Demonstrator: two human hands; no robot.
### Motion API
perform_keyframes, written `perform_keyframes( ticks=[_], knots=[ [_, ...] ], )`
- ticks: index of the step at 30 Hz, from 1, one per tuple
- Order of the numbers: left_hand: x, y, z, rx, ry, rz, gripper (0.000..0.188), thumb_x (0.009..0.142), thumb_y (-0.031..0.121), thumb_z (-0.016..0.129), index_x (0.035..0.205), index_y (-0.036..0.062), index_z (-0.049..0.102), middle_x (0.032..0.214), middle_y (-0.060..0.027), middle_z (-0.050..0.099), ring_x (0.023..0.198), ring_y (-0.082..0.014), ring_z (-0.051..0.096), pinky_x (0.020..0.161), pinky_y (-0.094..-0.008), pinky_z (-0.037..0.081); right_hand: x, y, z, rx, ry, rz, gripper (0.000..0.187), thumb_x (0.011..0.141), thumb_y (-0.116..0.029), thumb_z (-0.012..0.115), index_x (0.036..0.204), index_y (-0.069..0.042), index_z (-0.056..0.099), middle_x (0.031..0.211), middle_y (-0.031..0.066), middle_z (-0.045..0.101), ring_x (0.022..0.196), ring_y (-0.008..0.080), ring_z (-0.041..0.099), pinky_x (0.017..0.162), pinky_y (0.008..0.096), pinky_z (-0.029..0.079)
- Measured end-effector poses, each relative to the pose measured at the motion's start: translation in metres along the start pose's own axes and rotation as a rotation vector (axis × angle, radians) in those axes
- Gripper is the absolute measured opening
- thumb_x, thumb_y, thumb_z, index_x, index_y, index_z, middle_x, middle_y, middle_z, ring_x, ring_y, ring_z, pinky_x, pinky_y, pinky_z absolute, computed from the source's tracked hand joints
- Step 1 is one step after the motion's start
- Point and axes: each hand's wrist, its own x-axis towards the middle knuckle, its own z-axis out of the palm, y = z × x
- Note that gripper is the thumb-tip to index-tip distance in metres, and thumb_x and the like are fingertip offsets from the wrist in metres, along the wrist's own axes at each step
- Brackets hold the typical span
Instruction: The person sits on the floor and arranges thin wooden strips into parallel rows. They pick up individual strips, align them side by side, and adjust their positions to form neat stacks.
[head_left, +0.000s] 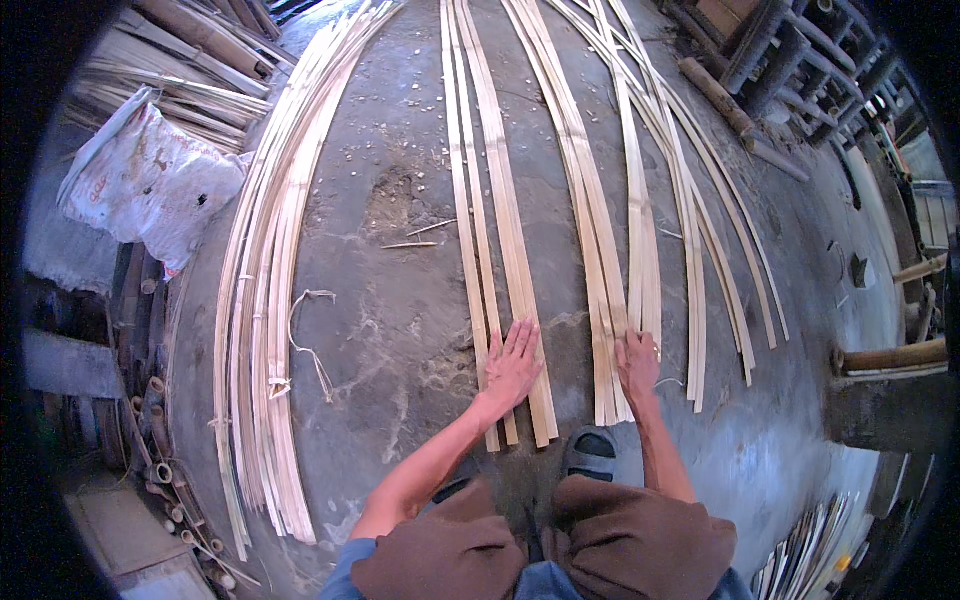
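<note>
Central strips: A set of long, flat, pale-tan bamboo strips (509,240) is laid lengthwise at the centre of the frame, the lower ends splayed slightly apart.
Left hand: The bare left hand (513,368) is spread flat over these strips near their lower ends, palm down, fingers extended.
Strips right of centre: A second set of flat, pale bamboo strips (588,220) is stretched from top centre toward the sandals.
Right hand: The bare right hand (638,365) is placed on the lower part of that set, fingers bent; whether a strip is gripped cannot be told.
Farther right: More narrow, pale bamboo strips (696,330) are fanned out, some crossed near the top.
Footwear and clothing: A dark grey open-toed sandal (590,452) and brown cloth trousers (640,525) are seen at bottom centre.
Left side: A thick bundle of long, pale bamboo strips (285,220) is bound near its lower end.
Floor: The grey, worn concrete floor (390,310) is scattered with small chips.
Upper left: A crumpled white sack with red print (150,180) is set beside piled bamboo slats (170,90).
Upper right: A brown cylindrical log (715,95) is seen near dark wooden frames (790,55).
</note>
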Motion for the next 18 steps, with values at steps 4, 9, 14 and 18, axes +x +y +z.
perform_keyframes(
  ticks=[4,9,14,18],
  knots=[
    [-0.001,-0.001,0.000,0.017,-0.013,-0.008,0.073,0.098,0.040,0.051,0.158,0.0068,0.026,0.167,-0.0087,0.018,0.155,-0.0229,0.011,0.123,-0.0543,0.005,0.002,-0.003,-0.005,0.071,-0.012,0.000,0.030,0.093,-0.029,0.061,0.112,-0.005,0.060,0.109,0.0191,0.058,0.096,0.0408,0.063,0.081,0.0518,0.053],
    [0.002,0.002,-0.005,-0.038,-0.032,-0.006,0.072,0.099,0.040,0.049,0.158,0.0072,0.025,0.167,-0.0084,0.019,0.155,-0.0235,0.012,0.123,-0.0539,0.006,0.010,0.006,-0.014,0.092,-0.034,0.021,0.033,0.093,-0.029,0.062,0.112,-0.003,0.059,0.100,0.0198,0.064,0.091,0.0423,0.066,0.077,0.0531,0.053],
    [0.000,0.001,-0.007,-0.005,-0.083,-0.026,0.072,0.100,0.042,0.047,0.159,0.0084,0.022,0.167,-0.0070,0.018,0.155,-0.0237,0.012,0.123,-0.0534,0.008,0.002,-0.017,-0.038,0.386,0.103,0.028,0.038,0.097,-0.023,0.062,0.127,0.000,0.059,0.096,0.0244,0.069,0.088,0.0392,0.070,0.076,0.0462,0.056],
    [-0.005,-0.002,-0.003,0.027,-0.033,-0.036,0.071,0.099,0.042,0.049,0.158,0.0092,0.025,0.166,-0.0084,0.021,0.154,-0.0255,0.018,0.123,-0.0523,0.013,-0.016,-0.070,-0.073,0.530,0.093,-0.020,0.042,0.100,-0.018,0.060,0.134,0.006,0.056,0.106,0.0258,0.070,0.096,0.0290,0.071,0.080,0.0365,0.055]
  ],
)
